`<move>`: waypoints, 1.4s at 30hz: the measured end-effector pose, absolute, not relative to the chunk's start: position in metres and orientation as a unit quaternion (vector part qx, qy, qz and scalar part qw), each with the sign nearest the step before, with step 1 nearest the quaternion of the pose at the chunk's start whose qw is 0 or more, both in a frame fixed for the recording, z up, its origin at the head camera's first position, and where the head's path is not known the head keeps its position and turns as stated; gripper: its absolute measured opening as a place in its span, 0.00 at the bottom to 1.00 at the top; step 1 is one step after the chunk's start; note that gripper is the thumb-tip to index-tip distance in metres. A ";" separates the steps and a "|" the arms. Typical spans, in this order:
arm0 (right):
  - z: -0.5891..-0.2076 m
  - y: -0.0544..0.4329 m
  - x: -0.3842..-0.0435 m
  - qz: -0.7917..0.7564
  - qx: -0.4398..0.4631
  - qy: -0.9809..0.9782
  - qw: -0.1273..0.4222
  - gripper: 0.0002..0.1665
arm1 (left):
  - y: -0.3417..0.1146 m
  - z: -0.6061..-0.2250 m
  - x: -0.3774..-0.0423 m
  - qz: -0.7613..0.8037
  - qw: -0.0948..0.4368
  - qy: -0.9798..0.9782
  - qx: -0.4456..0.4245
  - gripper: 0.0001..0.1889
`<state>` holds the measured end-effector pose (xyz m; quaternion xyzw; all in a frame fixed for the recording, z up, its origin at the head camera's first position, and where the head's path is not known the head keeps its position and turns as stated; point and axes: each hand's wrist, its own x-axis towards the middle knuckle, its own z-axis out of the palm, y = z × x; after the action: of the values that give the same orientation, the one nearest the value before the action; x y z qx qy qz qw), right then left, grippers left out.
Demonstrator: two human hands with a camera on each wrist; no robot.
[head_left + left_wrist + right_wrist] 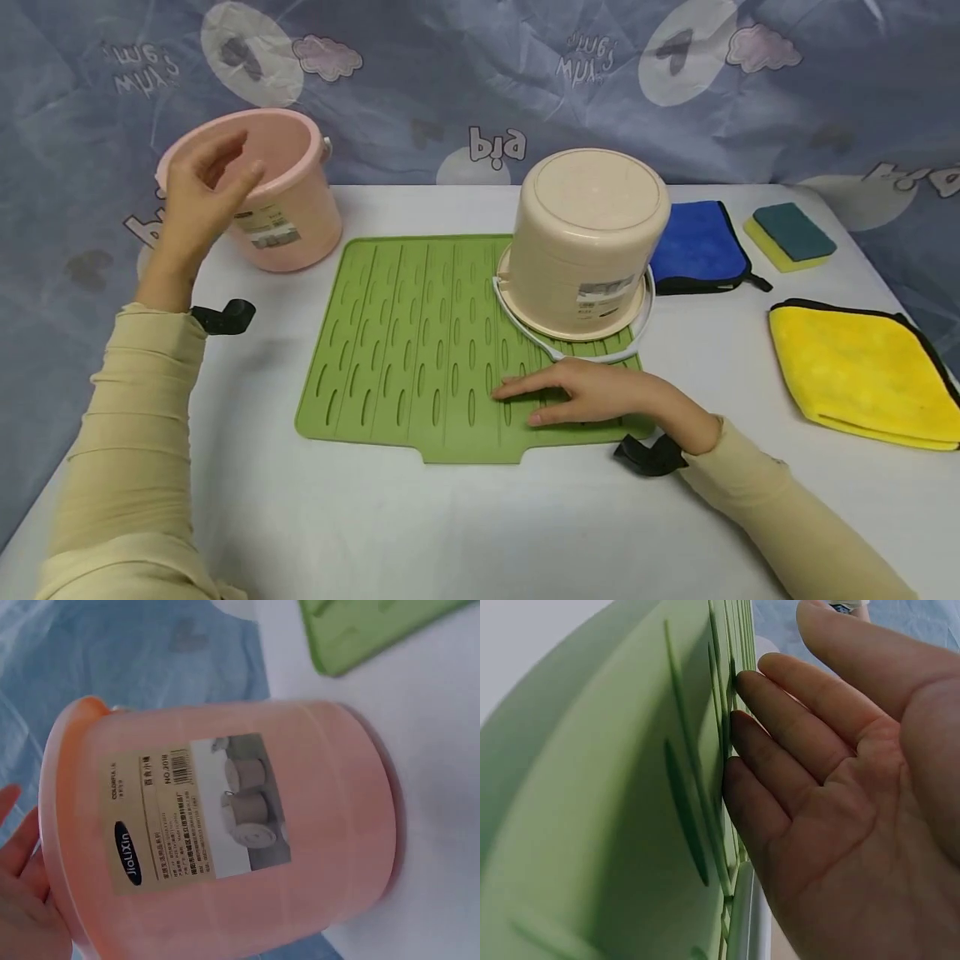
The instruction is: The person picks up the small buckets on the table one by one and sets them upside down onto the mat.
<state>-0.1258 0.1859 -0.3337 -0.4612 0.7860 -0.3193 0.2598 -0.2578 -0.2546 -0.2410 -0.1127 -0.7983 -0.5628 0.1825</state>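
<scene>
On the left stands an upright pink bucket [311,221] with a printed label [195,814]. My left hand [198,187] is at its rim, thumb and fingers spread apart with nothing held between them; whether it touches the rim I cannot tell. Over the green drying mat [390,350], my right hand [603,390] lies with its fingers extended. In the right wrist view those fingers [780,739] reach the mat's ridged surface. A beige bucket [562,258] sits upside down on the mat, and its pale handle [557,354] lies just beyond the right hand.
A folded blue cloth [693,250] lies behind and right of the beige bucket. Farther right are a green and yellow sponge [795,233] and a folded yellow cloth [862,375]. A patterned blue curtain [420,83] hangs behind the white table [360,525].
</scene>
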 end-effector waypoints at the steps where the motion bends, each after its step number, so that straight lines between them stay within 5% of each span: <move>1: -0.333 0.186 -0.126 -0.319 -0.461 0.786 0.260 0.27 | -0.254 -0.241 -0.257 -0.522 0.164 -0.828 -0.121 0.27; 5: -0.332 0.186 -0.127 -0.321 -0.461 0.785 0.262 0.27 | -0.251 -0.243 -0.259 -0.410 0.112 -0.894 -0.140 0.31; 11: -0.332 0.186 -0.126 -0.320 -0.460 0.785 0.266 0.28 | -0.249 -0.248 -0.258 -0.304 0.140 -0.933 -0.130 0.25; 23: -0.332 0.188 -0.126 -0.321 -0.461 0.783 0.268 0.27 | -0.242 -0.272 -0.249 -0.291 0.344 -0.884 -0.122 0.13; 42: -0.338 0.194 -0.134 -0.363 -0.447 0.759 0.304 0.27 | -0.251 -0.274 -0.234 -0.305 0.606 -0.731 0.068 0.08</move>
<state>-0.1338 0.1941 -0.3375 -0.4472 0.7590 -0.3629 0.3038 -0.2343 -0.2513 -0.2741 0.0683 -0.7314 -0.3046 0.6063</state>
